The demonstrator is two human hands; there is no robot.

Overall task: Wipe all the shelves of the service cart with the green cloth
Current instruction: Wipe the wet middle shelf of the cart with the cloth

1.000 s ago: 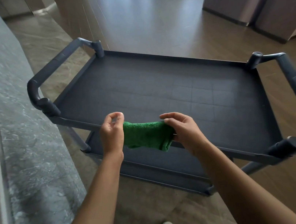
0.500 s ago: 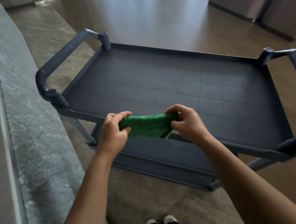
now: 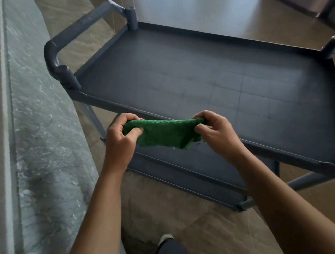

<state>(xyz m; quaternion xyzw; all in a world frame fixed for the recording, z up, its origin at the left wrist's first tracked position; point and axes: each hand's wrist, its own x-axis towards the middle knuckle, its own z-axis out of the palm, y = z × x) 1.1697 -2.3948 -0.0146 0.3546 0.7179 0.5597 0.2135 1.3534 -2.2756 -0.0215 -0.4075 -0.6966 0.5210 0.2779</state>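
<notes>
Where left hand (image 3: 119,143) and right hand (image 3: 216,133) pinch, green cloth (image 3: 163,134) spans between.

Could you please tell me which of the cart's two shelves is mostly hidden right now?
The lower dark grey plastic shelf: only its near strip shows beneath the wide top shelf, which shows almost whole.

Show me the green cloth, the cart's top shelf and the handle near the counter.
green cloth (image 3: 163,135), head view, middle of the fabric.
top shelf (image 3: 198,74), head view, bare tray floor.
handle (image 3: 81,24), head view, middle of the bar.
</notes>
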